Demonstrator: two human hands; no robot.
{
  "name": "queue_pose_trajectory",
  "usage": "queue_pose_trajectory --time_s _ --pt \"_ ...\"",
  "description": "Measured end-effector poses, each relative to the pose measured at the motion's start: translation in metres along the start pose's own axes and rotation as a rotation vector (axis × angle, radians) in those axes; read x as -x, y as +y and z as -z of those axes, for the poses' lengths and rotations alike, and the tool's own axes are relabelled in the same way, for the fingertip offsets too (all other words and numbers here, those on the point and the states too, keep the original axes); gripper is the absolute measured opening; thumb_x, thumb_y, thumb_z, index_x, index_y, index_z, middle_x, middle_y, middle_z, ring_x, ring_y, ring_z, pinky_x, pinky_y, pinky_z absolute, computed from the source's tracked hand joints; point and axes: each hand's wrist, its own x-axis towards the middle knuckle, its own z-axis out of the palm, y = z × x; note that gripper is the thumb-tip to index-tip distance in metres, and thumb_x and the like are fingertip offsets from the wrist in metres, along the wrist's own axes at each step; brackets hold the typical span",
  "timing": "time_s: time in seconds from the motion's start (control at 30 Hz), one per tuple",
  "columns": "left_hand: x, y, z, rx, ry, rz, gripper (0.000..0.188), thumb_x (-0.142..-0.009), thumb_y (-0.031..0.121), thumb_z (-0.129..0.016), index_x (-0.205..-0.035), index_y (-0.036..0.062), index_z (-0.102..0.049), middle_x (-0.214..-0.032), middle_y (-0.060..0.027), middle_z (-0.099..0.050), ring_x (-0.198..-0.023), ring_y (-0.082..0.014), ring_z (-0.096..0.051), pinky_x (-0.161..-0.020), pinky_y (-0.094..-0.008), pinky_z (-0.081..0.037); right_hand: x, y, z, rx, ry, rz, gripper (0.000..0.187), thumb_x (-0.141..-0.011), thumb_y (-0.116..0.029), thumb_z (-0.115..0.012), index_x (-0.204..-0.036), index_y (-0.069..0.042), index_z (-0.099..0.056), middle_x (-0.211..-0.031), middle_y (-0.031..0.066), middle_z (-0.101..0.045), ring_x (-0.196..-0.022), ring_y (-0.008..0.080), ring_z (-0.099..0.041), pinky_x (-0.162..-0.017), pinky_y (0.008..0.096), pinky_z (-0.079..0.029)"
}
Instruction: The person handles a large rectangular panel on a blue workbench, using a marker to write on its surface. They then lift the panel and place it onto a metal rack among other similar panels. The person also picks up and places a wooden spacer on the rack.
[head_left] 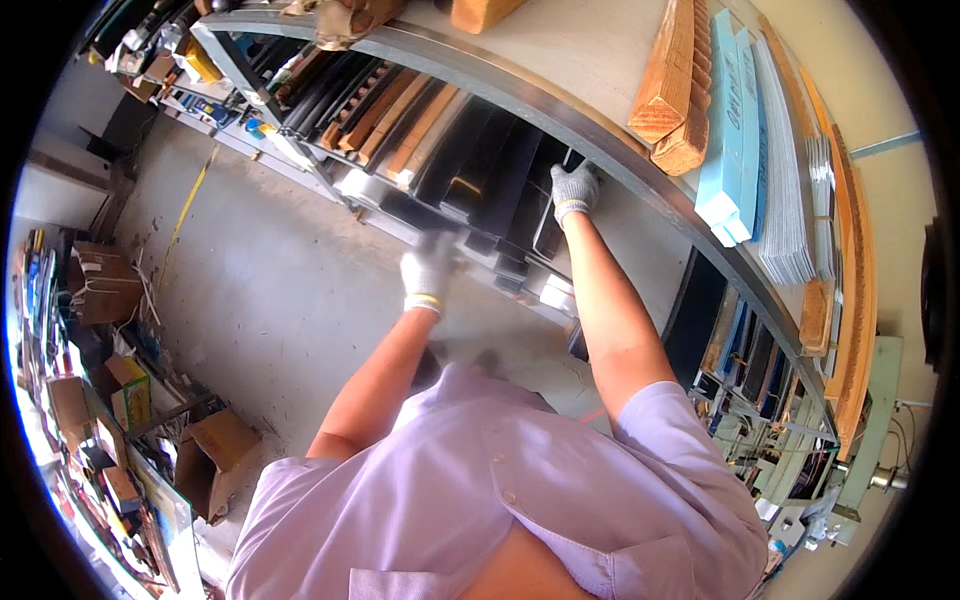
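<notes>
My right hand [574,190], in a grey-white work glove, reaches to the lower shelf. Its fingers are closed round the edge of a long black flat bar [547,232] with a pale rim. My left hand [428,270], gloved in white with a yellow cuff band, hangs in front of the shelf, near the ends of other black bars [463,200]. Motion smears its fingers, so their pose and anything in them cannot be made out. Left of the black bars, several brown wooden strips [420,135] lie side by side on the same shelf.
Above the lower shelf runs the metal edge [520,75] of the upper one. It carries wooden beams [672,95], light-blue wrapped lengths [728,170] and grey metal strips [785,230]. Cardboard boxes [215,455] stand at the left, beyond the grey floor [270,270].
</notes>
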Motion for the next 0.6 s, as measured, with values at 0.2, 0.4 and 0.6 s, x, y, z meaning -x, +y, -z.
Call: queue_pose_trajectory --time_s 0.2,0.4,0.6 --pt "-0.082 0.017 0.046 0.218 0.156 0.037 0.043 -0.088 0.042 -0.063 -0.094 -0.0002 -0.065 -0.07 -0.0065 -0.062 -0.058 -0.0123 -0.058 -0.053 -0.0247 -0.048 0.01 0.04 -0.002 -0.571 -0.052 0.01 0.074 -0.083 -0.037 -0.071 -0.136 0.005 -0.039 -0.141 0.0223 -0.042 -0.132 0.0322 -0.038 -0.109 0.0369 -0.03" --pt "-0.124 0.017 0.048 0.088 0.115 0.149 0.042 -0.084 0.043 -0.069 -0.075 0.0035 -0.059 -0.059 -0.0055 -0.055 -0.045 -0.0162 -0.053 -0.044 -0.029 -0.044 0.081 0.067 0.021 -0.572 -0.177 0.014 0.061 -0.087 -0.024 -0.068 -0.135 0.003 -0.042 -0.139 0.0204 -0.045 -0.129 0.0293 -0.042 -0.109 0.0375 -0.031" --pt "-0.101 0.044 0.04 0.217 0.171 0.009 0.03 -0.081 0.033 -0.073 -0.065 0.0164 -0.053 -0.053 0.0043 -0.044 -0.039 -0.0093 -0.036 -0.038 -0.0246 -0.026 0.106 0.075 0.039 -0.767 -0.145 -0.083 0.045 -0.087 -0.012 -0.066 -0.127 0.002 -0.051 -0.125 0.0149 -0.057 -0.114 0.0237 -0.054 -0.1 0.0344 -0.041"
